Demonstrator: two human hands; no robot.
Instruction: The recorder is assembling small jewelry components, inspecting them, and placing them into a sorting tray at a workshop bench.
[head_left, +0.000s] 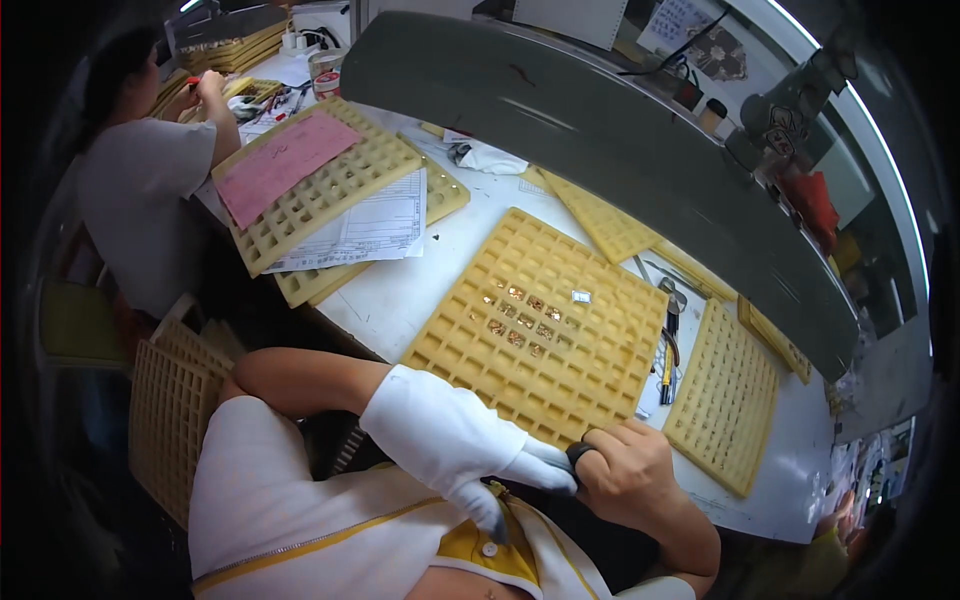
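My left hand (pixel 445 428) wears a white glove with greyish fingertips. Its fingers stretch toward my right hand, the thumb pointing down and apart from them. The bare right hand (pixel 628 468) is curled closed at the near corner of a yellow compartment tray (pixel 480 372), right beside the gloved fingertips. A small black band (pixel 578 453) shows at its fingers; whatever lies inside the grip is hidden. Small shiny gold-coloured pieces (pixel 517 316) fill several of the tray's middle compartments, and a small white label (pixel 581 297) lies among them.
Another yellow tray (pixel 725 400) lies at the right, with pliers (pixel 670 370) between the two. Stacked trays at the left carry a pink sheet (pixel 285 165) and printed paper (pixel 370 225). A long dark hood (pixel 600 150) spans the back. A co-worker (pixel 150 190) sits far left.
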